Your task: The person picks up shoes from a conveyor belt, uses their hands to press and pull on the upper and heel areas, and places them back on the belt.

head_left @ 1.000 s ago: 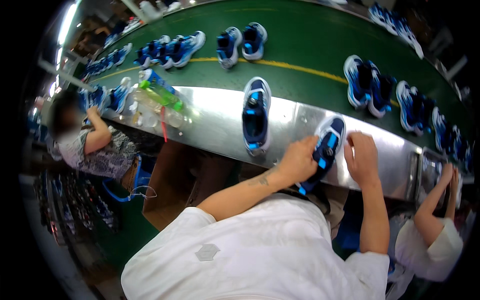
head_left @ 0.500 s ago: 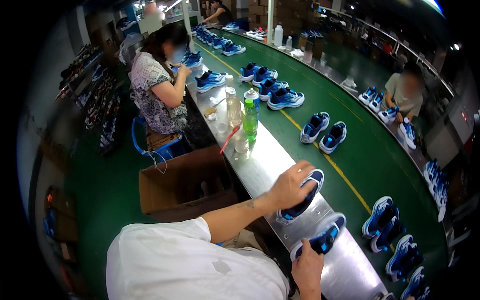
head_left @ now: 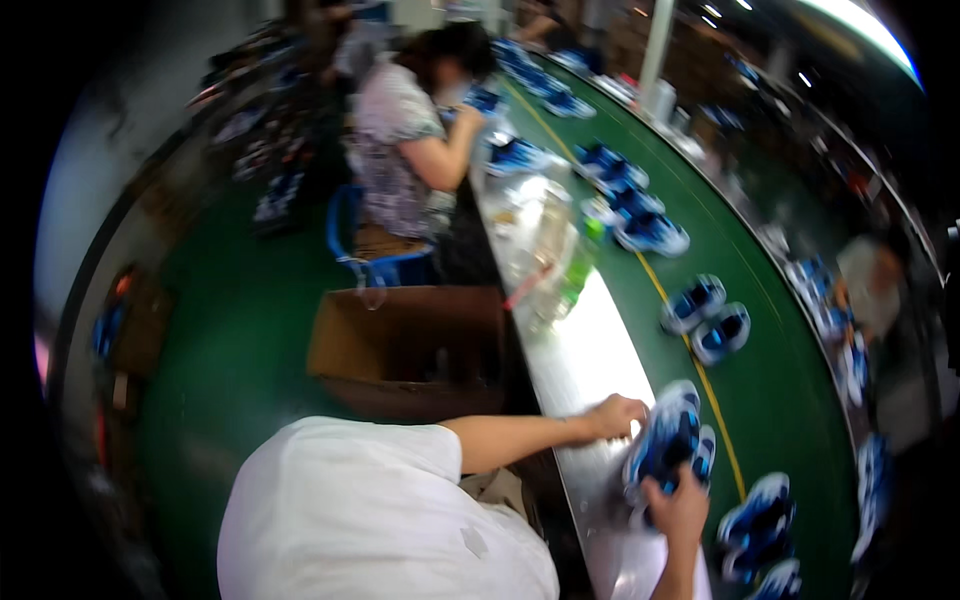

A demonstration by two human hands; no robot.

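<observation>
Green belt (head_left: 785,400): we saw it curve along the far side of the ledge, a yellow line down its length; shoe pairs (head_left: 722,335) stood on it, perhaps set two by two so that mates stayed together.
Metal ledge (head_left: 590,350): we had it running beside the belt, presumably as a surface within easy reach for handling shoes.
Co-worker (head_left: 395,120): we made out a person in a patterned top farther along the ledge, sitting close to it, probably to keep the shoes there near at hand.
Cardboard box (head_left: 410,345): we found it open-topped just beside the ledge, likely put low to spare the surface; its inside was too dark to read.
Blue-and-white shoe (head_left: 668,430): we had it over the ledge, next to the belt, part of another shoe showing just beyond. Blur kept us from telling whether it rested or was lifted.
Green bottle (head_left: 580,265): we saw it on the ledge beside a clear bottle (head_left: 553,235), apparently grouped away from the handling spot.
Right hand (head_left: 680,508): we had thumb and fingers closed on the shoe's near end, seemingly for a firm hold.
Left hand (head_left: 615,417): we had its fingers curled beside the shoe's far half; we could not tell whether it gripped anything.
Red strip (head_left: 525,287): we saw it slanting by the bottles.
</observation>
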